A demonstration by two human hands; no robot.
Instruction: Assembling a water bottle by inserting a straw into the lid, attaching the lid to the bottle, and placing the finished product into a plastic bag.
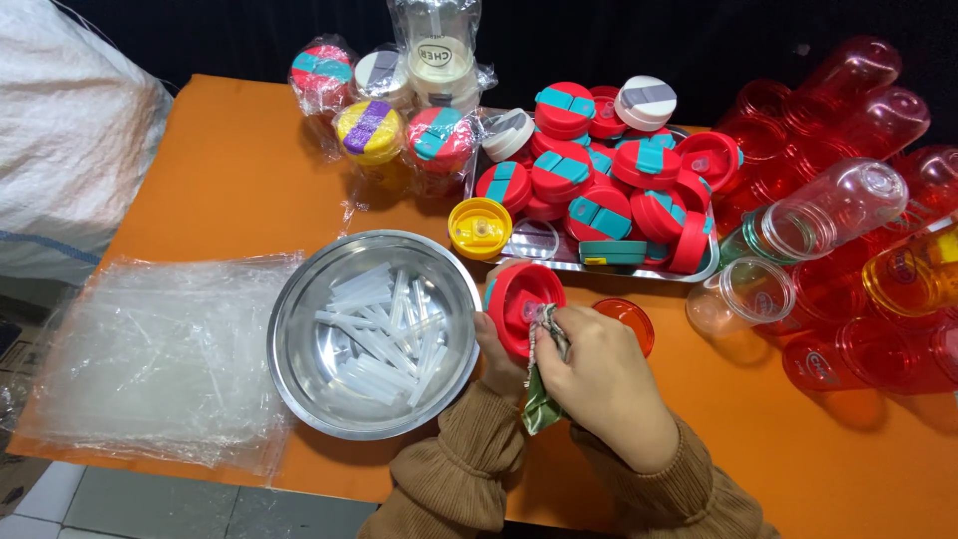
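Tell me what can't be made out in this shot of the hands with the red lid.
Head view only:
- Red lid: its middle is hidden by the cloth and the right hand.
- Left hand: mostly behind the lid and right hand; grip unclear.
- Tray: floor buried under lids.
- Bottles: cut off by the right edge.
- Sack: cut off at left.

One head-worn camera looks steeply down and forward over the orange worktop (pixel 230 190) from close above, the person's own two hands at the bottom centre, the dark backdrop along the top edge, grey floor tiles at bottom left.
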